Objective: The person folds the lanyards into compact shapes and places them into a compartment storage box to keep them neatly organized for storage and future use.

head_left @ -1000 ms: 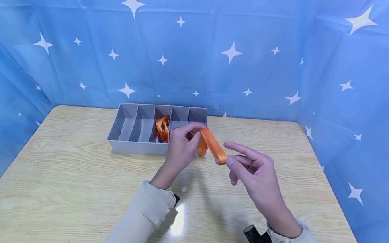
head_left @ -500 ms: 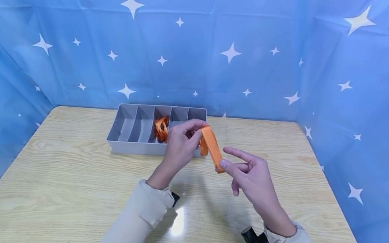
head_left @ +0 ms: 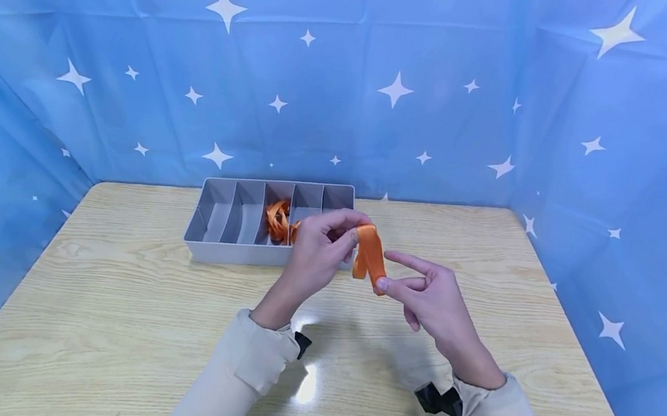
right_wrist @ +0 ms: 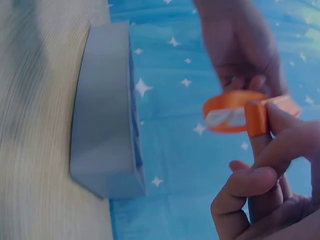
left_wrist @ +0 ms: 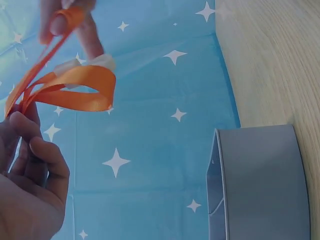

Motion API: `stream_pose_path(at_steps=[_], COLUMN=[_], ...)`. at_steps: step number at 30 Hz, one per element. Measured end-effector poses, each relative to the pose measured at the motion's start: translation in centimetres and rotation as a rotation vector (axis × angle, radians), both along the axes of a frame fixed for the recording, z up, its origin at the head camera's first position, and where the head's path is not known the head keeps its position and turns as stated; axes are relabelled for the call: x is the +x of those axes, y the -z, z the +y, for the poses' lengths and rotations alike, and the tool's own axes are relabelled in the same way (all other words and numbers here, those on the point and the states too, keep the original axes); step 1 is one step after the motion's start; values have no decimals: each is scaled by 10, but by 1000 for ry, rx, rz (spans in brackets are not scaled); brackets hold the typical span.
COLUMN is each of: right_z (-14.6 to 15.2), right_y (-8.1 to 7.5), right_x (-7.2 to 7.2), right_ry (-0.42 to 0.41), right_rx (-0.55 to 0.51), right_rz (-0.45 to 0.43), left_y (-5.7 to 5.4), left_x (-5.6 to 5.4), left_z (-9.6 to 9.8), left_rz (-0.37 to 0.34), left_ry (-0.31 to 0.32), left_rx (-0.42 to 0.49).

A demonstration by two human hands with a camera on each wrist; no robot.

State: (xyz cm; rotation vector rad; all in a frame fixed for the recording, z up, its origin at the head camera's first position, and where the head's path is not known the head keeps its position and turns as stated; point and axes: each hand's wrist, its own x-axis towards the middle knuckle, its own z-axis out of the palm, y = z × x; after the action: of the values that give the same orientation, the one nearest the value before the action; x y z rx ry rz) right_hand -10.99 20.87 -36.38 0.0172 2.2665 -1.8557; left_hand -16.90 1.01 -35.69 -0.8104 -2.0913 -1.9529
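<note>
An orange satin ribbon (head_left: 370, 251), folded into a flattened strip, is stretched between both hands above the table. My left hand (head_left: 317, 251) pinches its upper end between thumb and fingers. At the lower end, my right hand (head_left: 435, 305) pinches the ribbon, its index finger extended. In the right wrist view the band (right_wrist: 257, 120) wraps a fingertip of the right hand (right_wrist: 285, 185). A separate loop (left_wrist: 102, 82) hangs below the left fingers, with something whitish (right_wrist: 225, 118) inside it.
Behind the left hand stands a grey divided box (head_left: 240, 253). More orange ribbon (head_left: 277, 220) lies bunched in its middle compartment. A blue star-patterned curtain (head_left: 317, 137) closes off the back and sides of the wooden table (head_left: 126, 321).
My left hand has moved slightly right with the ribbon. The right hand has dropped a little and shifted left, so the strip hangs steeper and the hands are closer together.
</note>
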Motion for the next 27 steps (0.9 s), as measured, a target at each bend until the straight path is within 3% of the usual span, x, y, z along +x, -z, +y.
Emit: stream_pose_path(at_steps=[5,10,20,27], right_z=[5,6,1,-2], right_y=[9,15,19,21], right_x=[-7,-11,-17,-12], right_ry=[-88,-167,-251,-250], right_rx=[-31,-43,-71,-32], right_rz=[-74,-76,-37,36], left_y=[-1,-2,-1,0], left_x=[2,4,5,4], left_z=[3,6,8,7], left_rz=[-7,-3,-8,6], left_ry=[80,123,131,131], left_rx=[-24,-36,-84,-95])
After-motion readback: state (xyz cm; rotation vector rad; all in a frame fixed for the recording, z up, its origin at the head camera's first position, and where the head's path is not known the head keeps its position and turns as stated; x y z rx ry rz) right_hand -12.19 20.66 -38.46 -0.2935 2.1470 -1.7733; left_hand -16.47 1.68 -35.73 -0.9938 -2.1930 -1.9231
